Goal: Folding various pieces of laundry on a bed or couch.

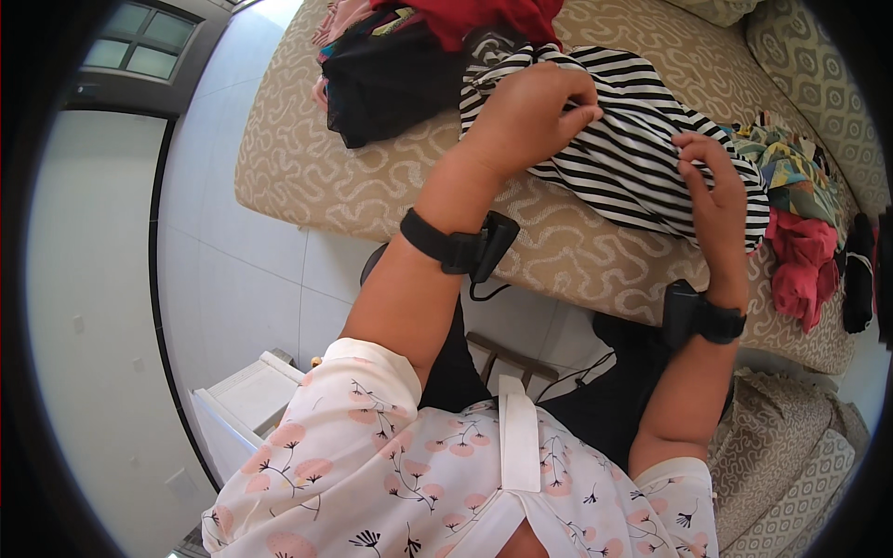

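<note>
A black-and-white striped garment (633, 139) lies spread on the patterned sofa seat in front of me. Over its left part is my left hand (544, 112), its thumb and fingers closed in a pinch on the cloth. Toward the garment's right end, my right hand (714, 186) pinches the fabric between thumb and fingertips. Creases run across the cloth between the two hands. Each wrist wears a black strap with a small black device. What kind of garment it is cannot be made out.
Black clothing (391, 88) and red cloth (484, 19) are heaped at the far left of the sofa seat (307, 177). A multicoloured patterned cloth (791, 167) and a pink garment (802, 265) lie at the right. A white plastic unit (246, 395) stands on the tiled floor, lower left.
</note>
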`<action>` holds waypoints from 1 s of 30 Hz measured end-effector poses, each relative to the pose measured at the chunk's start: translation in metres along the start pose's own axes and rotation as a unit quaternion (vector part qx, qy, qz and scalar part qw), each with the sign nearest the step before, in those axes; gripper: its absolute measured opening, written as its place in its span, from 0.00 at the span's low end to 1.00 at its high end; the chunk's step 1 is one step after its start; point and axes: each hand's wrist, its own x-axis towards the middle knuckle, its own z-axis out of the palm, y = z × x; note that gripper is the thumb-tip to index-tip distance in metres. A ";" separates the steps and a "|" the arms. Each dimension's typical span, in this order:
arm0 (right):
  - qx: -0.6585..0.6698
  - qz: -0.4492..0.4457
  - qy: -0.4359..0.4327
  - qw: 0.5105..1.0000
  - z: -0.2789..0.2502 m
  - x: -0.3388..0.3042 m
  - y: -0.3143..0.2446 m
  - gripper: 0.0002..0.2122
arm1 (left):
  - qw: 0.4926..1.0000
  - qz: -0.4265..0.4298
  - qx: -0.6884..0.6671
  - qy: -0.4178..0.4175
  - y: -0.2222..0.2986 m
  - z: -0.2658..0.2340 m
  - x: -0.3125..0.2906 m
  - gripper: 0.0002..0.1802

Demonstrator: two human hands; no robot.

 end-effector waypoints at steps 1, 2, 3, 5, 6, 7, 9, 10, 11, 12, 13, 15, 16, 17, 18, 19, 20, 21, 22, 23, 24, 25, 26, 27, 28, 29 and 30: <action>0.133 0.034 -0.006 0.990 -0.004 0.000 -0.005 0.03 | 0.996 -0.062 -0.064 0.000 0.005 -0.005 0.000 0.08; 0.135 0.034 -0.006 0.990 -0.011 -0.001 -0.010 0.03 | 0.996 -0.063 -0.063 0.000 0.007 -0.010 0.001 0.08; 0.229 0.060 -0.031 0.971 -0.023 -0.005 -0.017 0.02 | 0.977 -0.093 -0.188 0.027 0.009 -0.016 0.002 0.08; 0.379 0.077 -0.042 0.921 -0.037 -0.016 -0.031 0.02 | 0.926 -0.109 -0.357 0.054 0.006 -0.024 0.006 0.12; 0.379 0.077 -0.042 0.921 -0.042 -0.021 -0.032 0.02 | 0.927 -0.109 -0.356 0.053 0.003 -0.031 0.004 0.12; 0.484 0.042 -0.160 0.859 -0.047 -0.026 -0.030 0.02 | 0.872 -0.099 -0.475 0.067 0.000 -0.036 0.002 0.07; 0.606 -0.027 -0.340 0.718 -0.049 -0.022 -0.035 0.05 | 0.763 -0.166 -0.612 0.127 0.008 -0.039 0.009 0.08; 0.633 -0.061 -0.407 0.656 -0.042 -0.015 -0.044 0.08 | 0.763 -0.168 -0.611 0.127 0.008 -0.036 0.009 0.08; 0.632 -0.064 -0.403 0.658 -0.039 -0.015 -0.052 0.11 | 0.799 -0.149 -0.561 0.161 0.006 -0.033 0.008 0.05; 0.633 -0.064 -0.404 0.658 -0.038 -0.017 -0.051 0.11 | 0.829 -0.128 -0.508 0.193 0.002 -0.030 0.008 0.13; 0.627 -0.040 -0.325 0.706 -0.035 -0.020 -0.048 0.12 | 0.872 -0.148 -0.429 0.186 -0.009 -0.026 0.006 0.13; 0.594 -0.007 -0.200 0.780 -0.032 -0.018 -0.031 0.16 | 0.940 -0.154 -0.269 0.140 -0.014 -0.016 0.005 0.13; 0.594 -0.008 -0.200 0.779 -0.028 -0.011 -0.026 0.16 | 0.965 -0.153 -0.180 0.113 -0.013 -0.014 0.004 0.14; 0.489 0.090 -0.103 0.862 -0.024 -0.005 -0.023 0.16 | 0.965 -0.153 -0.180 0.113 -0.014 -0.010 0.004 0.14; 0.368 0.182 -0.007 0.912 -0.018 -0.001 -0.020 0.16 | 0.979 -0.128 -0.139 0.074 -0.017 -0.006 0.002 0.17; 0.366 0.183 -0.005 0.912 -0.016 -0.002 -0.011 0.16 | 0.989 -0.099 -0.102 0.033 -0.018 0.001 0.003 0.21; 0.158 0.176 -0.012 0.972 -0.012 -0.007 0.003 0.16 | 0.989 -0.097 -0.104 0.033 -0.016 0.010 0.001 0.21; -0.057 0.162 -0.020 0.985 -0.007 -0.010 0.009 0.15 | 0.996 -0.060 -0.049 0.034 -0.012 0.019 -0.002 0.26; -0.057 0.162 -0.020 0.985 -0.003 -0.013 0.012 0.15 | 0.999 -0.022 0.006 0.036 -0.009 0.025 -0.006 0.31; -0.127 0.100 -0.014 0.987 0.002 -0.017 0.013 0.15 | 0.998 -0.061 0.024 -0.006 -0.008 0.028 -0.009 0.39; -0.197 0.037 -0.008 0.980 0.005 -0.018 0.011 0.15 | 0.998 -0.061 0.024 -0.006 -0.005 0.029 -0.011 0.39; -0.182 0.064 -0.041 0.980 0.004 -0.017 0.006 0.13 | 0.996 -0.054 0.072 -0.012 -0.003 0.030 -0.013 0.40; -0.181 0.064 -0.042 0.980 0.003 -0.016 0.005 0.13 | 0.992 -0.046 0.120 -0.017 -0.002 0.031 -0.014 0.41; -0.199 0.066 -0.070 0.975 0.003 -0.014 0.005 0.13 | 0.992 -0.048 0.113 -0.016 0.000 0.030 -0.012 0.30; -0.217 0.068 -0.099 0.969 0.003 -0.013 0.005 0.12 | 0.992 -0.049 0.113 -0.016 0.001 0.027 -0.011 0.30; -0.217 0.068 -0.099 0.969 0.002 -0.011 0.008 0.12 | 0.988 -0.072 0.128 -0.052 0.002 0.023 -0.008 0.24; -0.143 0.120 -0.080 0.979 0.000 -0.010 0.012 0.10 | 0.981 -0.095 0.143 -0.088 0.005 0.018 -0.006 0.18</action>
